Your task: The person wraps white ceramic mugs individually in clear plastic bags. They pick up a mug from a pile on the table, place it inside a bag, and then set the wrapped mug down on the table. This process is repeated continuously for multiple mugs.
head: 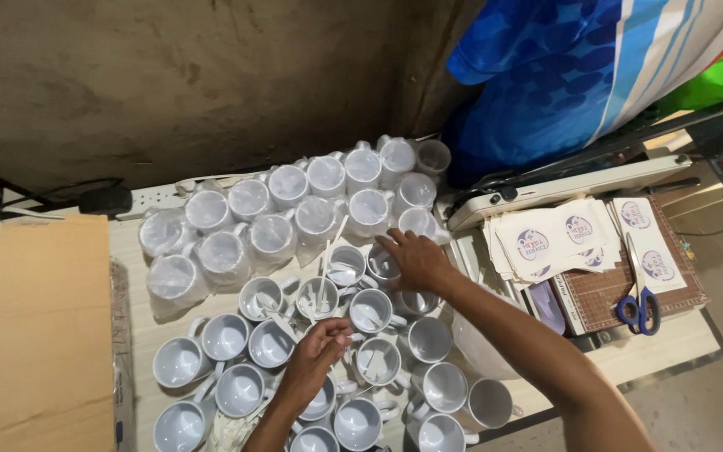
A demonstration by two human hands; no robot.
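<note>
Mugs crowd the near edge of a pale wooden desk (140,335), white glazed ceramic ones (226,336) standing upright and unwrapped, many with a slim white plastic spoon (325,272) leaning inside. Over them the person's left hand (315,356) hovers low, its fingers (334,336) pinched together on what looks like a small white spoon, though the piece is too small to make out for certain. The right hand (416,261) reaches further in, fingers (388,246) spread and curled down onto the rim of one unwrapped white mug (383,266) near the middle of the cluster; whether they grip it or only steady it cannot be told.

Judging from this, the work goes best one mug at a time, the far hand holding the cup firm while the near one sets the spoon in without knocking its close-packed neighbours.

Behind stand more white mugs in clear plastic wrapping (248,199), rows touching, up against a rough brown wall (211,75). To the right lie a stack of white printed paper sheets (546,243), blue-handled scissors (639,301) on a brown cutting mat (600,297), and a blue patterned cloth (562,67). A flat brown cardboard box (31,326) sits at left.
</note>
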